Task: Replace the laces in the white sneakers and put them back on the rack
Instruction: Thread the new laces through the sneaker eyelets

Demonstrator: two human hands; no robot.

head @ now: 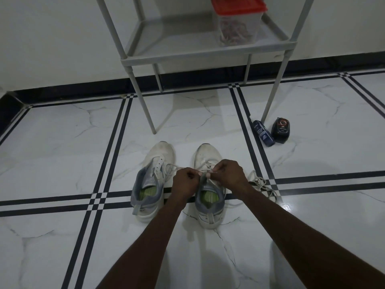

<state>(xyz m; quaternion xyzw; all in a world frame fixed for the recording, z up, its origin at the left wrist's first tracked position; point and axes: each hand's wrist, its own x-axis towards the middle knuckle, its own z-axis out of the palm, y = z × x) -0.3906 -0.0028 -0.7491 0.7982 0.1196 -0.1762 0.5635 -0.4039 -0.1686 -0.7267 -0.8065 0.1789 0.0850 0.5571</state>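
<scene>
Two white sneakers with grey heels and green insoles stand side by side on the tiled floor, toes pointing away from me. The left sneaker (154, 180) has bare eyelets and an open tongue. Over the right sneaker (209, 197) both hands pinch its white lace (205, 166): my left hand (185, 182) grips one end, my right hand (228, 174) grips the other just above the tongue. A loose pile of white laces (263, 185) lies on the floor to the right of that shoe. The grey rack (200, 53) stands behind the shoes.
On the rack's lowest shelf sits a clear container with a red lid (238, 19). A blue tube (263, 133) and a black polish bottle (280, 128) lie on the floor by the rack's front right leg. A wall with a black skirting runs behind.
</scene>
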